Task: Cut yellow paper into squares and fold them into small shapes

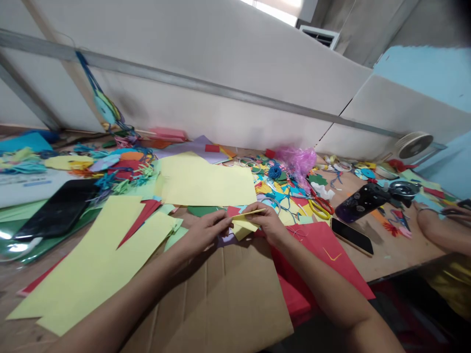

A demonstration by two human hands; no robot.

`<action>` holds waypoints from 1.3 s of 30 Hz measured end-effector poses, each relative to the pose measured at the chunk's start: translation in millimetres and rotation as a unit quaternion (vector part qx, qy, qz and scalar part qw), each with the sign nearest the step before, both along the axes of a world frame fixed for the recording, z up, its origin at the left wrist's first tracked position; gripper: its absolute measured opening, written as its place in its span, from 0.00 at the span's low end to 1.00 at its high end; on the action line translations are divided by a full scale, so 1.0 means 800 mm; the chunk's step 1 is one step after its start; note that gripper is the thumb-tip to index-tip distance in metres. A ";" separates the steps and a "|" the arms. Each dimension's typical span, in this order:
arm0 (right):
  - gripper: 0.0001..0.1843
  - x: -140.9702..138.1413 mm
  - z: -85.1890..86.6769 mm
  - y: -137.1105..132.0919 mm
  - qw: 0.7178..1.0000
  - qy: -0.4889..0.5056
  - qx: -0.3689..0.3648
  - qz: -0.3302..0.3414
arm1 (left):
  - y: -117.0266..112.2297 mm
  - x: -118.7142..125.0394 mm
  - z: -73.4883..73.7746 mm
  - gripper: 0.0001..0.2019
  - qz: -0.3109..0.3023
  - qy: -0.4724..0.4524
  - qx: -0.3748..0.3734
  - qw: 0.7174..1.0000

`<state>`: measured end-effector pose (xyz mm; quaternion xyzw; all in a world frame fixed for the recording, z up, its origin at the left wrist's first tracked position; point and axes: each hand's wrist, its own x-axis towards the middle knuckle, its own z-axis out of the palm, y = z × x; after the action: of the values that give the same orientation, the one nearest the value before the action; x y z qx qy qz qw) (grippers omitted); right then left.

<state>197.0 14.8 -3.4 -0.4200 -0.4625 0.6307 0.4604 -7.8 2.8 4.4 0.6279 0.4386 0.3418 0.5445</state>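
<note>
Between my two hands is a small piece of folded yellow paper, held above the far edge of a brown cardboard sheet. My left hand pinches its left end. At its right end, the fingers of my right hand are closed on the same paper. A large yellow sheet lies just beyond my hands. More yellow sheets spread to the left, with a narrow red paper strip on them. Red paper lies under and beside my right forearm.
Scissors with yellow handles lie among colourful scraps at the back right. Beyond my right arm are a phone and a dark bottle. A black tablet-like device lies at left. Another person's arm rests at far right.
</note>
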 end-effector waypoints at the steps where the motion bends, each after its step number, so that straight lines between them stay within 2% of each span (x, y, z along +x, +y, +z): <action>1: 0.11 0.000 0.000 0.000 1.000 0.000 0.008 0.000 | -0.001 0.000 -0.001 0.23 -0.002 -0.018 -0.029 0.999; 3: 0.10 0.000 0.001 0.001 1.000 0.000 0.025 0.005 | -0.004 0.000 -0.002 0.23 0.003 -0.049 -0.074 0.996; 5: 0.09 0.001 0.002 0.001 0.999 -0.008 0.037 0.014 | -0.006 0.000 -0.002 0.23 0.017 -0.057 -0.085 0.995; 9: 0.09 0.003 0.002 0.001 0.998 -0.024 0.055 0.022 | -0.005 -0.002 -0.002 0.21 0.028 -0.023 -0.062 0.997; 16: 0.13 0.005 0.005 0.001 0.997 -0.025 0.058 0.040 | -0.002 -0.003 -0.001 0.21 -0.001 0.010 -0.012 1.000; 22: 0.15 0.006 0.000 0.002 0.996 -0.026 0.075 0.050 | 0.002 -0.005 -0.011 0.21 -0.017 0.026 -0.007 0.999; 28: 0.08 0.008 -0.003 0.002 0.993 -0.053 0.083 0.068 | -0.001 0.000 -0.022 0.22 -0.036 0.023 -0.041 0.998; 32: 0.15 0.006 0.003 0.000 0.995 -0.044 0.070 0.050 | -0.001 0.005 -0.018 0.20 0.004 0.012 -0.007 1.000; 36: 0.23 0.005 0.009 -0.003 0.997 0.000 0.024 0.073 | -0.001 0.008 -0.014 0.19 0.070 0.047 0.047 0.995; 39: 0.23 0.003 0.008 -0.005 0.998 0.003 0.023 0.054 | -0.002 0.008 -0.016 0.18 0.083 0.072 0.069 0.992</action>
<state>199.6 11.2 2.9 -0.3817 -0.4972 0.6455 0.4364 -1.2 0.9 -8.1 0.6485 0.5027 0.3692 0.4364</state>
